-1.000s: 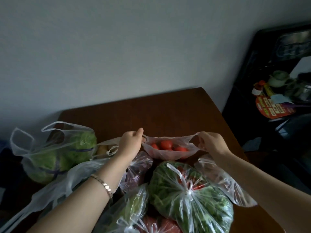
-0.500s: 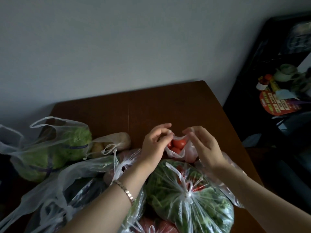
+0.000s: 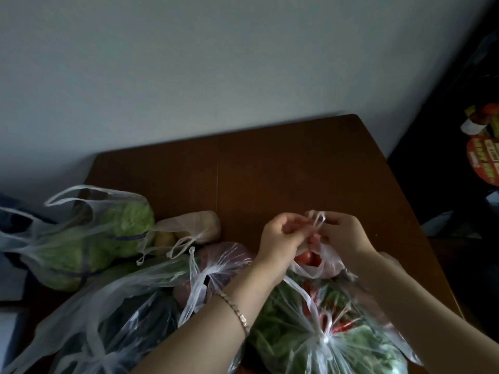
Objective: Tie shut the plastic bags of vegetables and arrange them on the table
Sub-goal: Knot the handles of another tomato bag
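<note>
Left hand (image 3: 280, 238): fingers curled, pinching one strand of the handles (image 3: 317, 221). I read this as the hand that anchors the knot.
Right hand (image 3: 344, 233): pinching the other strand, almost touching my left. They need to be this close so the strands can cross.
Handles: twisted into a small loop that stands up between my fingertips. I can't tell whether a knot has closed yet.
Tomato bag (image 3: 318, 265): hangs just below both hands with red tomatoes showing through the plastic. I judge it is held up by its handles so the weight draws the neck narrow.
Greens bag (image 3: 324, 344): under my wrists and nearer my body. It is knotted at the top and serves as a cushion under the tomato bag.
Cabbage bag (image 3: 89, 238): well off to the left of my left hand, handles loose and mouth open. It probably needs tying later.
Potato bag (image 3: 189, 228): between the cabbage bag and my left hand, with slack handles.
Table (image 3: 270, 171): bare wood beyond both hands. That looks to me like the spot for arranging the tied bags.
</note>
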Tool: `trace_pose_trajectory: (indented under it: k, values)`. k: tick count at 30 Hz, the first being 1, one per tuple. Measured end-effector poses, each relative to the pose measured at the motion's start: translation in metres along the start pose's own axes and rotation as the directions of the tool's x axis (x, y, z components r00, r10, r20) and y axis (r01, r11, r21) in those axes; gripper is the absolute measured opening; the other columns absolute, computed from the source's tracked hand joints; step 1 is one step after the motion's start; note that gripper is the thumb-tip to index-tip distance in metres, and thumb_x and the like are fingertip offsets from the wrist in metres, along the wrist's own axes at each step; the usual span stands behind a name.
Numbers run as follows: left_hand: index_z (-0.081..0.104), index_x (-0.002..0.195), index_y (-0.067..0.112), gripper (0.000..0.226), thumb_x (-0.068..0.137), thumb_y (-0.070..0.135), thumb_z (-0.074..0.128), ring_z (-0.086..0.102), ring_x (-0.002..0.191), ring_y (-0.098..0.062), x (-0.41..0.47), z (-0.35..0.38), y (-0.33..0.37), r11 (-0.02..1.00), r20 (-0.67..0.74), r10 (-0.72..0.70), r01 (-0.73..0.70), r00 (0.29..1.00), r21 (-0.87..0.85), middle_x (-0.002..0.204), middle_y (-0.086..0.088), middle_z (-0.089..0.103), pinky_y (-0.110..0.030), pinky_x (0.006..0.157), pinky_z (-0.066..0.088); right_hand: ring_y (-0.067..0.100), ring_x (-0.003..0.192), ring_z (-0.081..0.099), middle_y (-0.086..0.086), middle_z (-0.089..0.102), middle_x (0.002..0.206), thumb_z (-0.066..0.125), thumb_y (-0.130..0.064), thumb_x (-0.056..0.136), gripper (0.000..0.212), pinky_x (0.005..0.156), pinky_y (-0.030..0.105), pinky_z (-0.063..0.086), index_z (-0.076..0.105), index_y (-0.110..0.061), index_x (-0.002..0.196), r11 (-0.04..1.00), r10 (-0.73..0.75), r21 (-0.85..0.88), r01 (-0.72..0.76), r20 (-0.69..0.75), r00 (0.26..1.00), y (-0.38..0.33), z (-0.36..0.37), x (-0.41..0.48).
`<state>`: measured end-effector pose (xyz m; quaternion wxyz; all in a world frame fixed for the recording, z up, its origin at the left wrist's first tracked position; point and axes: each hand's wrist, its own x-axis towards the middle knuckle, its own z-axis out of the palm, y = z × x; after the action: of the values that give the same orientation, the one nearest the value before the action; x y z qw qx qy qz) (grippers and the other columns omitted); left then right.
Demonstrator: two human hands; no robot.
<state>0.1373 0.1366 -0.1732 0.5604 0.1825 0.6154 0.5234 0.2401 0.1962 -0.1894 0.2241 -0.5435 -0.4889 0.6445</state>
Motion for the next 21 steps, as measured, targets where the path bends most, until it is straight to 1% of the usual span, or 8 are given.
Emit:
trace_pose_trajectory:
  k: [2, 5, 8, 11, 14, 18, 19, 21]
  values:
    - [0.058, 0.086, 0.005, 0.014, 0.082, -0.008, 0.061, 0.061, 0.044, -0.006, 0.007, 0.0, 0.002, 0.988, -0.014, -0.105, 0.102, 0.994, -0.114, 0.066, -0.005, 0.065, -0.018, 0.046, 0.053, 0.019, 0.062, 0.061, 0.014, 0.069, 0.072, 0.06, 0.003, 0.081, 0.019, 0.062, 0.032, 0.052, 0.072, -0.012, 0.081, 1.0, 0.022, -0.015, -0.022, 0.005, 1.0, 0.004, 0.002, 0.003]
    - [0.064, 0.077, 0.005, 0.013, 0.082, -0.006, 0.062, 0.062, 0.047, -0.01, 0.016, 0.001, 0.004, 0.975, 0.016, -0.199, 0.199, 0.98, -0.103, 0.057, -0.003, 0.067, -0.021, 0.053, 0.055, 0.017, 0.059, 0.061, 0.011, 0.069, 0.068, 0.056, 0.005, 0.082, 0.022, 0.06, 0.028, 0.051, 0.072, -0.01, 0.082, 1.0, 0.023, -0.006, -0.023, 0.053, 0.998, 0.008, 0.001, 0.004]
    - [0.067, 0.082, 0.007, 0.007, 0.078, 0.002, 0.069, 0.065, 0.067, -0.02, 0.027, -0.003, 0.0, 0.965, -0.053, -0.26, 0.261, 0.964, 0.017, 0.08, -0.015, 0.069, -0.031, 0.072, 0.056, 0.021, 0.062, 0.058, 0.013, 0.066, 0.065, 0.051, 0.007, 0.085, 0.023, 0.06, 0.026, 0.049, 0.071, -0.003, 0.078, 0.994, 0.044, 0.094, -0.059, 0.148, 0.988, 0.013, -0.001, 0.004]
    - [0.065, 0.084, 0.006, 0.008, 0.078, 0.004, 0.07, 0.065, 0.061, -0.017, 0.028, -0.005, -0.001, 0.956, -0.041, -0.278, 0.281, 0.96, 0.079, 0.079, -0.014, 0.067, -0.024, 0.061, 0.057, 0.027, 0.067, 0.06, 0.019, 0.067, 0.072, 0.056, -0.007, 0.087, 0.017, 0.066, 0.032, 0.049, 0.072, -0.002, 0.082, 0.991, 0.029, 0.124, -0.049, 0.158, 0.987, 0.018, -0.006, 0.001]
    - [0.064, 0.074, 0.011, 0.01, 0.077, 0.011, 0.073, 0.064, 0.049, -0.011, 0.025, -0.003, -0.007, 0.959, -0.034, -0.214, 0.217, 0.976, 0.184, 0.066, -0.006, 0.065, -0.019, 0.048, 0.055, 0.013, 0.048, 0.051, 0.01, 0.061, 0.058, 0.055, -0.018, 0.089, 0.025, 0.048, 0.021, 0.04, 0.071, -0.005, 0.075, 1.0, -0.011, -0.011, 0.012, 0.083, 0.996, 0.023, -0.008, -0.001]
    - [0.061, 0.067, 0.018, 0.017, 0.082, 0.014, 0.068, 0.06, 0.052, -0.002, 0.022, -0.007, -0.008, 0.953, 0.075, -0.099, 0.073, 0.992, 0.294, 0.061, 0.006, 0.062, -0.012, 0.049, 0.048, 0.002, 0.036, 0.046, -0.006, 0.054, 0.042, 0.052, -0.021, 0.092, 0.026, 0.037, 0.016, 0.036, 0.068, -0.007, 0.077, 1.0, 0.012, 0.002, -0.011, -0.099, 0.995, 0.025, -0.006, 0.003]
    - [0.059, 0.068, 0.022, 0.018, 0.082, 0.018, 0.068, 0.058, 0.055, 0.001, 0.021, -0.009, -0.007, 0.923, 0.123, -0.046, -0.005, 0.991, 0.385, 0.063, 0.01, 0.061, -0.01, 0.053, 0.046, 0.003, 0.035, 0.044, -0.007, 0.053, 0.042, 0.051, -0.023, 0.092, 0.026, 0.037, 0.018, 0.035, 0.068, -0.01, 0.077, 0.999, 0.034, -0.005, -0.035, -0.146, 0.989, 0.025, -0.006, 0.005]
    - [0.058, 0.071, 0.025, 0.015, 0.084, 0.021, 0.066, 0.055, 0.064, 0.003, 0.016, -0.012, -0.006, 0.792, 0.23, 0.056, -0.183, 0.972, 0.582, 0.069, 0.014, 0.058, -0.006, 0.061, 0.042, 0.009, 0.039, 0.041, 0.0, 0.051, 0.048, 0.053, -0.024, 0.092, 0.026, 0.04, 0.022, 0.034, 0.067, -0.009, 0.078, 0.996, 0.065, -0.047, -0.076, -0.196, 0.978, 0.027, -0.008, 0.007]
